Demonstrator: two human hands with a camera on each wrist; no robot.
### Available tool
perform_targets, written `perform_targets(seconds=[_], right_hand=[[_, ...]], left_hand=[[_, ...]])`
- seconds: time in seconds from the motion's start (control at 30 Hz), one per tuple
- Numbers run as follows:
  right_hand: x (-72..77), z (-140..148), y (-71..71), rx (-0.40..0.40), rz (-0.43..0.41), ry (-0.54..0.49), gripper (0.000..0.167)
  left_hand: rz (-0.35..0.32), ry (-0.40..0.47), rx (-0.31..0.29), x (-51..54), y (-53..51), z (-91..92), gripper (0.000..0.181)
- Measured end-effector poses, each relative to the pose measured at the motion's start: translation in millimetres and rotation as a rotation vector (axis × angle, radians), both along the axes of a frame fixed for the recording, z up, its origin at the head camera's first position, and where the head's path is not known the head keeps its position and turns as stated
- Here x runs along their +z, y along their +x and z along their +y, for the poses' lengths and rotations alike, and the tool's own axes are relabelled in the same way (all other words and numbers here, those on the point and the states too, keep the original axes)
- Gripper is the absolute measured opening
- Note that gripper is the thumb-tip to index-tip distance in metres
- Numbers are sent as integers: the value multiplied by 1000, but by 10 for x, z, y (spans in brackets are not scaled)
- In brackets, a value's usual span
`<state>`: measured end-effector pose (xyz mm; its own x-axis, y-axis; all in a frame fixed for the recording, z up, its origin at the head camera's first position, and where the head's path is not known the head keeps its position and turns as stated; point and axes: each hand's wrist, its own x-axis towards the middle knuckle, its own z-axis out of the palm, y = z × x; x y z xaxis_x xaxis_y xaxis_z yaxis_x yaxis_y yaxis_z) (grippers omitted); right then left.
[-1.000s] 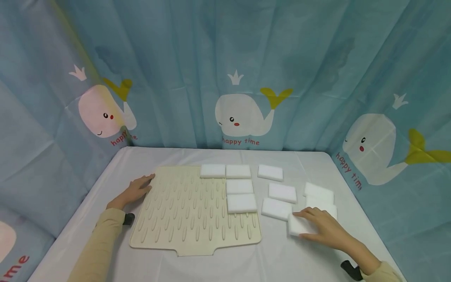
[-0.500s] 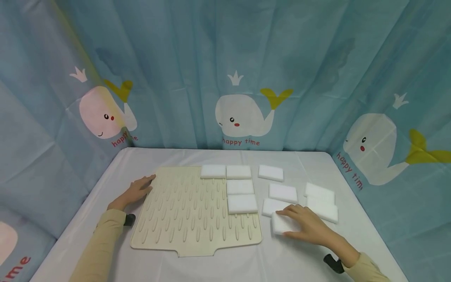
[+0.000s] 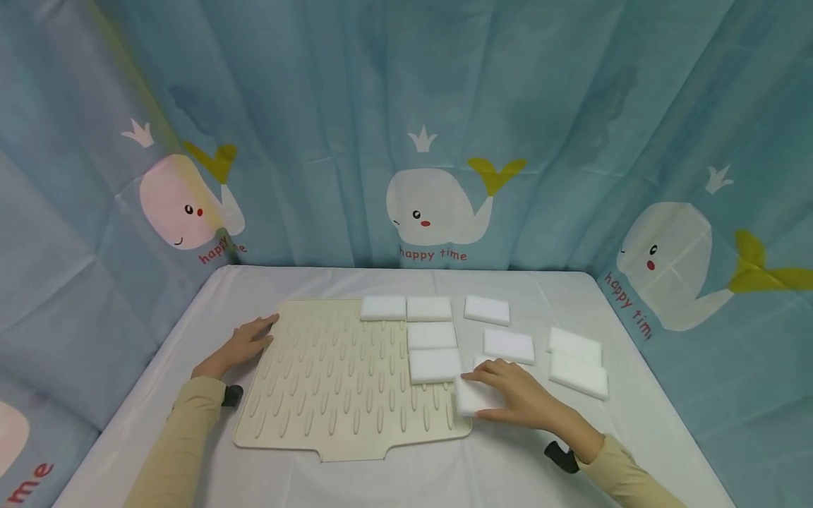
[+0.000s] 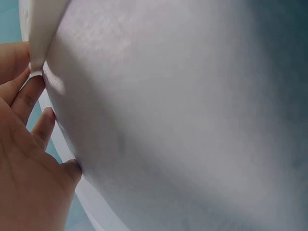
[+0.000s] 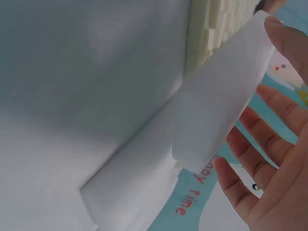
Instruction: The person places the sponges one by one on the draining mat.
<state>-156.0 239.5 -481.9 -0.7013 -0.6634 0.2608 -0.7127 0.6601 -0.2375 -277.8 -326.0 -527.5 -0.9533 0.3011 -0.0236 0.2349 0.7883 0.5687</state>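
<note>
My right hand (image 3: 530,395) grips a white sponge block (image 3: 471,399) between thumb and fingers, over the lower right corner of a beige board (image 3: 330,384) with raised ridges. In the right wrist view the held sponge is tilted in front of another sponge (image 5: 132,168). My left hand (image 3: 238,347) rests at the board's left edge, its fingertips touching the rim; the left wrist view shows loosely extended fingers (image 4: 44,126). Several white sponges lie on the board along its top and right: one (image 3: 383,308) at the top, another (image 3: 435,365) lowest, just above the held one.
Right of the board, loose sponges lie on the white tablecloth (image 3: 546,480): one (image 3: 487,310) at the back, one (image 3: 509,346) nearer, and an overlapping pair (image 3: 578,374) farther right. Another is mostly hidden behind my right hand. A blue whale-print curtain (image 3: 317,176) surrounds the table.
My right hand has carried the sponge leftward from beside the overlapping pair to the board's right edge. My left hand and the board stay in place.
</note>
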Motion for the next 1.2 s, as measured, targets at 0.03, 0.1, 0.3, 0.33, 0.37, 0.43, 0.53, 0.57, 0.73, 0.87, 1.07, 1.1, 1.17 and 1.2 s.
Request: perform_targets(seconds=[0.03,0.1,0.3,0.33,0.37,0.43,0.53,0.57,0.73,0.87,1.07,1.1,1.17,1.2], right_hand=[[-4,-40,-11,10,1,4,58],[-8,-114,-24,29,-5,2,58],[-36,-316,-48,90,2,0,57],[-43,-348,-53,98,8,7,57],[-49,-381,-58,106,13,13,58],[-66,-439,-68,117,24,29,58],[-77,-515,-81,123,29,44,58],[-78,-537,-84,123,30,47,58],[-83,-624,-114,121,29,61,58],[-102,-660,-140,126,44,75,59],[-131,-688,-160,119,53,81,60],[-137,-693,-163,118,53,79,60],[-143,-699,-164,116,51,78,61],[-144,-700,-163,114,45,80,61]], left_hand=[[-1,0,0,1,2,-1,56],[0,2,-4,8,6,-2,55],[-8,6,-4,39,7,3,55],[-12,10,-5,40,8,3,56],[-16,10,-5,40,8,3,56],[-18,14,-7,32,6,-1,56],[-16,20,-9,14,-2,-8,56],[-15,20,-7,7,-6,-10,55],[-16,10,5,-4,-10,-4,55],[-11,6,7,11,0,14,55],[7,15,-3,42,18,37,54],[9,10,-3,46,21,38,55],[8,7,2,44,24,32,55],[6,8,5,41,24,29,55]])
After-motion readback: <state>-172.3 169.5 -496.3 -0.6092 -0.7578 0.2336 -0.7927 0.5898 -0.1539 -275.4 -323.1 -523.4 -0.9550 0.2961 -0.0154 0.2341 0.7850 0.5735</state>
